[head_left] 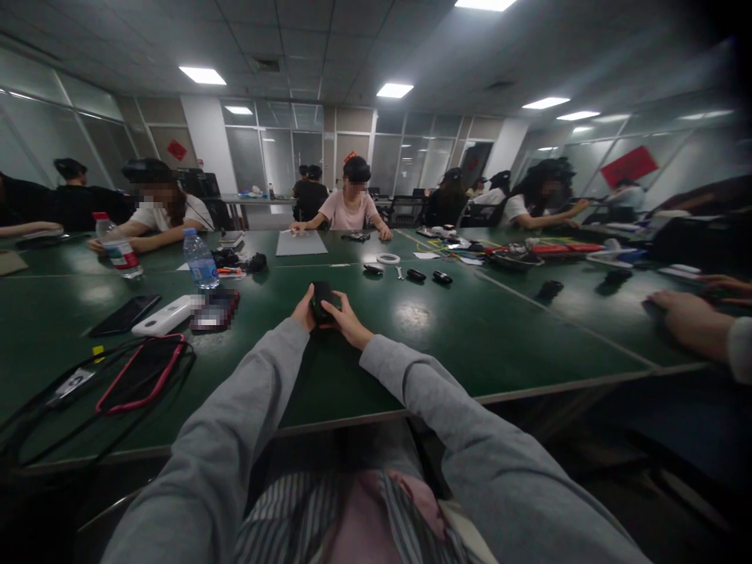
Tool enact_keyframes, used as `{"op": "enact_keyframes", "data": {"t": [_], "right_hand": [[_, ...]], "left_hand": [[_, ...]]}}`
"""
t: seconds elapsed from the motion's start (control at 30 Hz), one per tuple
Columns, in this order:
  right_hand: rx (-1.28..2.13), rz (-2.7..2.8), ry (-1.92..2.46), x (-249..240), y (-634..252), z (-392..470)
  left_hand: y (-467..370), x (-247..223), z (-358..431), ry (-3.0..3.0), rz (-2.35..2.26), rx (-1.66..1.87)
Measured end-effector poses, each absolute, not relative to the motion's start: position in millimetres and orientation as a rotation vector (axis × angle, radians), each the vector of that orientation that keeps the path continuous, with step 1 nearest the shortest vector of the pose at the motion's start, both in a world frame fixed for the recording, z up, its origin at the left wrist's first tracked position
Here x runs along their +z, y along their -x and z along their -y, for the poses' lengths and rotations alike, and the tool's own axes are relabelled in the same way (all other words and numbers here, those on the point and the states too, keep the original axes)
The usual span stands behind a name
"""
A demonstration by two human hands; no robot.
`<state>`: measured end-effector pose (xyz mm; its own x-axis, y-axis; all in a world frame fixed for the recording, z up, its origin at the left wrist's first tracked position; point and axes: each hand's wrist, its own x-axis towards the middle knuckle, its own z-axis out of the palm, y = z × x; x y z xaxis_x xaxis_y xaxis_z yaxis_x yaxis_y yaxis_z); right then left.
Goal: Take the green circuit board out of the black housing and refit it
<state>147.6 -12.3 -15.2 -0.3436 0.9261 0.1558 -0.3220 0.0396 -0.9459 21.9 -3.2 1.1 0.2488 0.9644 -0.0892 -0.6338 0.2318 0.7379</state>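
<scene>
Between my two hands, a small dark box-like object (322, 294) stands just over the green table (376, 368); its exact kind is too dark to make out. My left hand (304, 310) wraps round its left side. On the right side, my right hand (348, 319) grips it too, the thumb lying across its near face. Beyond my hands lie several small black objects, one of them a black oblong piece (416, 275), with a small silver wrench-like piece (400, 272) and a white ring (388, 259) near them.
On the left are a black phone (126, 315), a white power-bank-like device (164, 316), a pink-edged phone case (142, 374) with a strap, and two water bottles (200, 260). Across the table a person in pink (351, 207) works at a grey board (301, 244). A co-worker's hand (687, 319) rests at right.
</scene>
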Motion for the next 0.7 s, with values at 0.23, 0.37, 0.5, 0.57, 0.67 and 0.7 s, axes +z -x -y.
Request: {"op": "enact_keyframes", "data": {"t": [0.23, 0.37, 0.5, 0.57, 0.67, 0.7], "right_hand": [[1.461, 1.472, 0.694, -14.6, -147.8, 16.7], [1.446, 1.529, 0.719, -14.5, -149.8, 16.3], [1.424, 1.583, 0.732, -15.7, -150.3, 15.8], [1.42, 1.595, 0.724, -16.2, -149.9, 16.1], [1.409, 1.603, 0.709, -17.1, -148.9, 16.8], [1.404, 1.606, 0.703, -17.5, -148.6, 16.9]], "left_hand": [[-17.5, -3.2, 4.0, -0.613, -0.668, 1.213], [-16.1, -5.5, 4.1, -0.618, -0.666, 1.235], [-14.2, -7.1, 3.9, -0.623, -0.687, 1.231], [-13.3, -7.6, 3.8, -0.622, -0.683, 1.223], [-12.8, -7.6, 4.1, -0.621, -0.661, 1.22], [-12.8, -7.5, 4.2, -0.621, -0.656, 1.219]]}}
